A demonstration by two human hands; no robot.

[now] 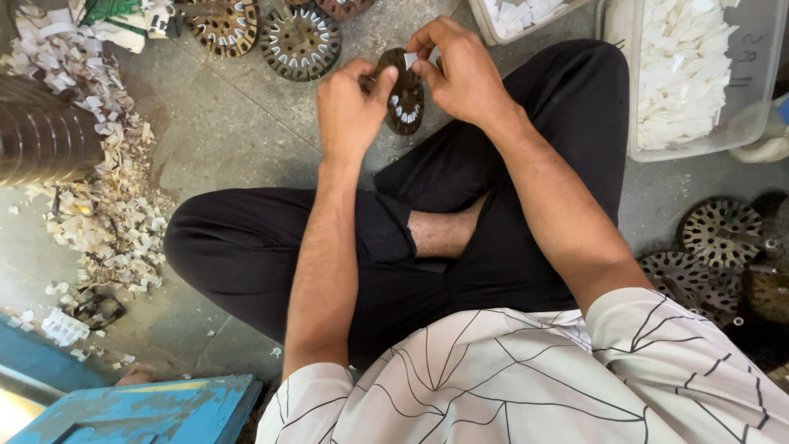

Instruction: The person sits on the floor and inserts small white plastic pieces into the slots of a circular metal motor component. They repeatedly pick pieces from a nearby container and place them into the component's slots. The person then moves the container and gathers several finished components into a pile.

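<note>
I sit cross-legged on a concrete floor and hold a round, dark slotted metal disc [404, 100] upright in front of my knees. My left hand [349, 107] grips its left edge, thumb against the rim. My right hand [460, 70] pinches the top edge, where a small white paper strip [410, 59] sticks out of a slot. Several of the disc's slots show white paper linings along the lower rim.
More slotted discs lie on the floor ahead [300, 39] and at the right [722, 233]. A clear plastic tub of white paper strips [694, 74] stands at the right, another tray [518, 16] beyond. Paper scraps [107, 205] litter the left beside a dark ribbed cylinder [41, 140]. A blue box [148, 411] sits near left.
</note>
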